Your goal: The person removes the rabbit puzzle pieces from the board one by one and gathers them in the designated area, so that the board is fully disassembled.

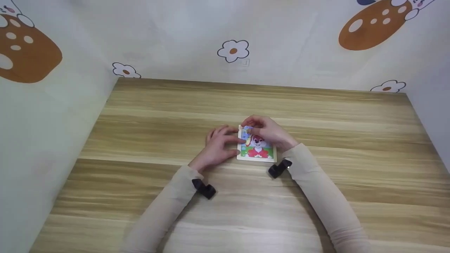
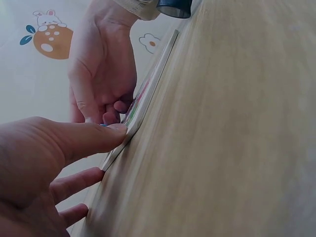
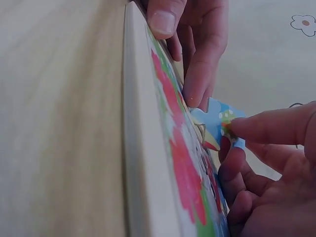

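A small jigsaw puzzle board [image 1: 256, 160] with a pale frame lies on the wooden table, its picture a cartoon animal in red on green and blue. At its upper left corner my right hand [image 1: 272, 133] pinches a blue puzzle piece [image 3: 213, 118] between thumb and fingers. In the right wrist view that piece stands tilted up from the picture, its lower end at the board's surface. Along the board's left edge rests my left hand [image 1: 218, 146], fingers extended. Its thumb [image 2: 106, 136] presses on the frame near a corner, and one fingertip touches the picture close to the piece.
The wooden table [image 1: 158, 196] spreads out on all sides of the board. Pale walls [image 1: 175, 42] with flower and orange cartoon prints stand behind and at the sides. A black camera [image 1: 204, 189] is strapped at the left wrist, another black camera [image 1: 280, 168] at the right.
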{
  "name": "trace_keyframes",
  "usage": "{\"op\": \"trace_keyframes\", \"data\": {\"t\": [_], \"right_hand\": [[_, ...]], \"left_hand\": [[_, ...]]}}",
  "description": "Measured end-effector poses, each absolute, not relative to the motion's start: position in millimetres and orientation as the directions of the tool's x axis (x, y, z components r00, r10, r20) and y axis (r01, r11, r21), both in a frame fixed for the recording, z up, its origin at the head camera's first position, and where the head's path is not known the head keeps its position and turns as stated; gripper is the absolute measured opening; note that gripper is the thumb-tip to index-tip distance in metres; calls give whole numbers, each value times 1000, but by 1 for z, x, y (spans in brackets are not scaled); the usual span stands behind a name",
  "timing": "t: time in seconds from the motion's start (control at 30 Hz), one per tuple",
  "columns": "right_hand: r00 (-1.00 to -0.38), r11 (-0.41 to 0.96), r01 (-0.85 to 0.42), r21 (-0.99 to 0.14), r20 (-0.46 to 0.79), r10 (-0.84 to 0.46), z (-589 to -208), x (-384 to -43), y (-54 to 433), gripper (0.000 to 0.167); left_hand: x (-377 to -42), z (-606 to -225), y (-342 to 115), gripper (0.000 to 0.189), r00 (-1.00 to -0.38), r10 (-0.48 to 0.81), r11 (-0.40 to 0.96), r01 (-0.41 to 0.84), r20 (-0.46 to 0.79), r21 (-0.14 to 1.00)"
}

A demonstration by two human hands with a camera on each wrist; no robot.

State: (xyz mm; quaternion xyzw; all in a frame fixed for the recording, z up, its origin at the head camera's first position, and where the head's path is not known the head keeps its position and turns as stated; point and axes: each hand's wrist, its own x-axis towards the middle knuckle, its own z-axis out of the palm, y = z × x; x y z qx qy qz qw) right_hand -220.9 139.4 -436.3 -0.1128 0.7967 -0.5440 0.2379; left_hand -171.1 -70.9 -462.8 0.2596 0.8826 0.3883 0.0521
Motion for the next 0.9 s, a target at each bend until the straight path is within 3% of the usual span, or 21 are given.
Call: {"op": "trace_keyframes", "data": {"t": [0.5, 0.9], "right_hand": [[-902, 318, 116, -941, -234, -362, -426, -219, 168, 25], [-918, 474, 70, -878, -243, -314, -423, -225, 210, 28]], "left_hand": [[-173, -461, -70, 30, -870, 489, 583, 382, 66, 717], [-173, -461, -70, 28, -875, 481, 577, 371, 65, 727]]}}
